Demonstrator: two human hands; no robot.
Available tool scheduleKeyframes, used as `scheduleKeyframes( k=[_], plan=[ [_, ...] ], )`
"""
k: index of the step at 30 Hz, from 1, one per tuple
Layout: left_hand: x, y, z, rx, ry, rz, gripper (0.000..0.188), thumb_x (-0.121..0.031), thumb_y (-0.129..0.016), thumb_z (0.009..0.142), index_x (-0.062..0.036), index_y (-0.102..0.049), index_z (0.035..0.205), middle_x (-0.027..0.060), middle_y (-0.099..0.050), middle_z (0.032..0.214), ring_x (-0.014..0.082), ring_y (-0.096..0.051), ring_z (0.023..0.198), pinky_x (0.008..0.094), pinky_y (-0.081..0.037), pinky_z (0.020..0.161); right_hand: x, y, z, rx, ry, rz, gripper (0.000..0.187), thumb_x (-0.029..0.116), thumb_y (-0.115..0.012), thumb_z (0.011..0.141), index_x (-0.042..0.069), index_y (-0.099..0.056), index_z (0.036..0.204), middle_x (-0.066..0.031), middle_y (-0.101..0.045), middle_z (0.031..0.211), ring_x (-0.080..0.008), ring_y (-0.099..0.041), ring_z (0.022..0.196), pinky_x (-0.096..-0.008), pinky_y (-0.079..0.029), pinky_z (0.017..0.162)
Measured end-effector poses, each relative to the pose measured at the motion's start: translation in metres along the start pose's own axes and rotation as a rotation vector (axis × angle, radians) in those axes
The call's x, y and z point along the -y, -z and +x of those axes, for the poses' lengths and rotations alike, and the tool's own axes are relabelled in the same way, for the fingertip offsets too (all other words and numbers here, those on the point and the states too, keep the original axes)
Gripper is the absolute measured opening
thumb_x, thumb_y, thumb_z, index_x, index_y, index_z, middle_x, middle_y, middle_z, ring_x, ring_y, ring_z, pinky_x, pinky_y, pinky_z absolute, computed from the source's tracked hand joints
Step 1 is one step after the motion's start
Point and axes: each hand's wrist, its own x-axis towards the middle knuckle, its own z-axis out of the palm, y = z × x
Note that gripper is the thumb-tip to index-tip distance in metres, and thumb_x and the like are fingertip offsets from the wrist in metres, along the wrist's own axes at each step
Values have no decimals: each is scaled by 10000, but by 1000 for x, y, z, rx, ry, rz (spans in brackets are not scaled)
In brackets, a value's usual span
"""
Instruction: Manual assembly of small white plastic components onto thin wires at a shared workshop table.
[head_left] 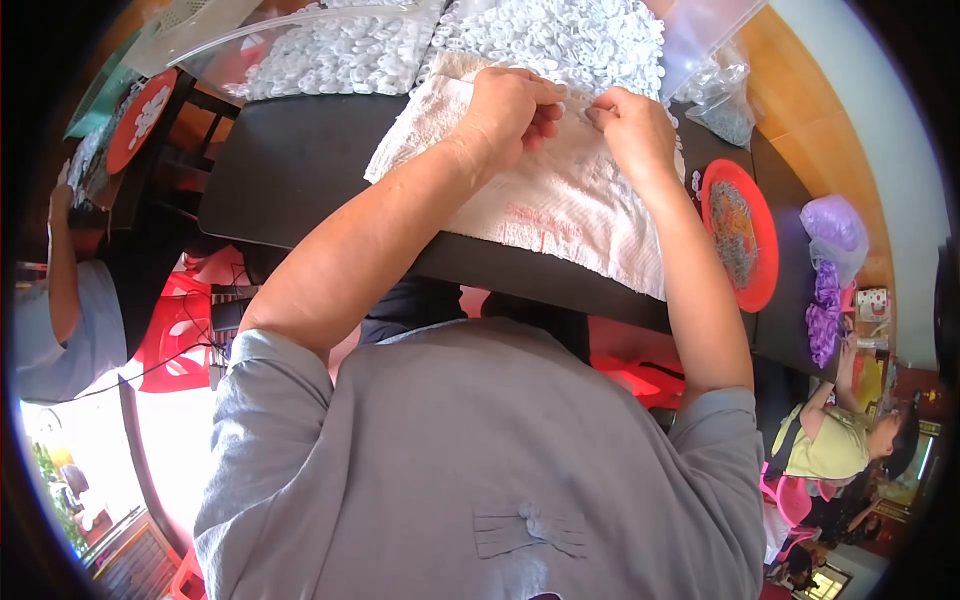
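Note:
My left hand is over a cream towel spread on the dark table, its thumb and forefinger pinched together and the other fingers curled under. Close to its right, my right hand also has its fingertips closed in a pinch. What each hand holds is too small to make out; the two pinches are a little apart. Just beyond them lies a heap of small white ring-like plastic pieces, with a second heap to its left.
A red plate of small grey metal pieces stands to the right. Behind it is a clear plastic bag; purple bags hang farther right. At the left, another person's arm reaches toward a red plate of white pieces.

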Motion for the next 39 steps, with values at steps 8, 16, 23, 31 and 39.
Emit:
scheduleKeyframes(
  k=[8, 16, 23, 31, 39],
  plan=[
    [3, 3, 1, 51, 12, 67, 117, -92, -651, 821, 6, -604, 777, 77, -582, 663, 155, -522, 506, 291, -360, 420, 5, -1, 3, 116, 65, -151, 166, 227, -699, 777, 103, -696, 887, -130, -690, 825, -321, -658, 802, -425, -495, 701],
    [5, -6, -6, 60, -101, 157, 134, -115, -660, 834, -1, -600, 797, 50, -588, 654, 107, -515, 486, 250, -353, 393, 6, 17, -9, 143, -217, 912, 162, 189, -647, 866, 28, -661, 880, 3, -608, 711, -88, -561, 636, -212, -384, 582],
    [6, -8, -10, 41, -142, 221, 147, -127, -653, 848, -1, -598, 798, 44, -581, 648, 97, -509, 480, 235, -355, 390, 11, 18, -12, 139, -225, 1000, 150, 179, -645, 867, 32, -662, 893, -3, -614, 733, -95, -566, 636, -208, -383, 586],
    [7, -12, -14, 50, -164, 258, 133, -113, -636, 859, 5, -595, 813, 37, -574, 649, 81, -505, 495, 223, -361, 400, 12, 16, -15, 151, -158, 956, 151, 178, -639, 874, 30, -660, 887, -7, -614, 724, -92, -564, 639, -211, -377, 589],
    [4, -13, -16, 98, -189, 230, 122, -104, -641, 865, 1, -598, 820, 38, -585, 655, 87, -527, 513, 220, -363, 403, 11, 20, -16, 180, -209, 1105, 161, 189, -639, 880, 29, -652, 869, -1, -597, 708, -93, -554, 633, -213, -370, 580]
  ],
)
